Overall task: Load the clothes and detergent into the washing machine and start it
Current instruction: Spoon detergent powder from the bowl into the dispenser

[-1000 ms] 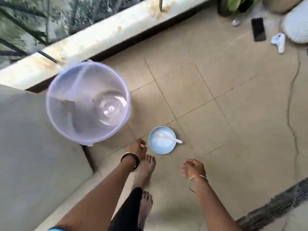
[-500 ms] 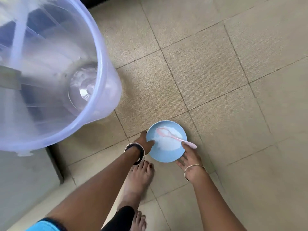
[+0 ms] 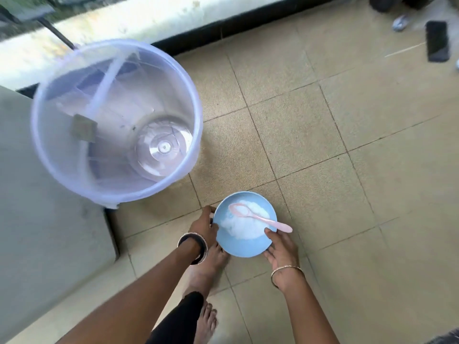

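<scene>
A translucent lilac tub-shaped washing machine [image 3: 49, 155] stands open on the tiled floor at the left; I see its clear pulsator at the bottom and no clothes inside. Below and to its right is a light blue bowl [image 3: 242, 248] holding white detergent powder [image 3: 244, 223] and a pink spoon [image 3: 260, 218]. My left hand [image 3: 205, 225] grips the bowl's left rim. My right hand [image 3: 282, 245] holds its lower right rim, thumb on the edge next to the spoon handle. Whether the bowl rests on the floor or is lifted, I cannot tell.
A grey raised slab [image 3: 44, 232] fills the left side beside the machine. A white ledge [image 3: 154, 18] with railing runs along the top. A black phone [image 3: 437, 41] lies on the floor at the top right. My bare feet [image 3: 206, 266] stand just below the bowl.
Both hands have gone from hanging free above the floor to gripping the bowl on either side. The view has pulled back up, showing the ledge and the phone again.
</scene>
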`<move>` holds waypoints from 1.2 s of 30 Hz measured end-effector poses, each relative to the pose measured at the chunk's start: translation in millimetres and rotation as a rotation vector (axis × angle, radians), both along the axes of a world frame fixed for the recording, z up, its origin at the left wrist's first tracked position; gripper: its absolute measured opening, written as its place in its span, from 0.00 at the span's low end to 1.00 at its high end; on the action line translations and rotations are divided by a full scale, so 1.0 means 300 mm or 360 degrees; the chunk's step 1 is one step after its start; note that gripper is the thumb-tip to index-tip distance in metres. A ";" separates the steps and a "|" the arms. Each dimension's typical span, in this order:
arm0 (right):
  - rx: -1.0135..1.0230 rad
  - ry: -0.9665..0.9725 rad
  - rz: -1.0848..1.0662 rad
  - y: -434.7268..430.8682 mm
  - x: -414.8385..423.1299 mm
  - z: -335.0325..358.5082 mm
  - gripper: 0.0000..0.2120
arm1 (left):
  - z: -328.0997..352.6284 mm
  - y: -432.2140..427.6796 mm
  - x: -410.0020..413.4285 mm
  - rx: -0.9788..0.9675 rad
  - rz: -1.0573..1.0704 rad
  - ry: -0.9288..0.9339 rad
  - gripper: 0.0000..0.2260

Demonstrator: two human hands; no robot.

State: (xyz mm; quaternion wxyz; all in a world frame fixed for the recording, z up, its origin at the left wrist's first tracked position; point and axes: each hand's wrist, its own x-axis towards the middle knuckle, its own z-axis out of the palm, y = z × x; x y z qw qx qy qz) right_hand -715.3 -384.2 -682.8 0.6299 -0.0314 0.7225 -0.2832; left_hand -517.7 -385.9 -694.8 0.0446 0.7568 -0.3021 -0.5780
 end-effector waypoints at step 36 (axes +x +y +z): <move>-0.1066 -0.0371 0.1562 0.593 1.011 2.332 0.09 | 2.298 1.054 0.903 -0.1258 0.2004 0.0127 0.14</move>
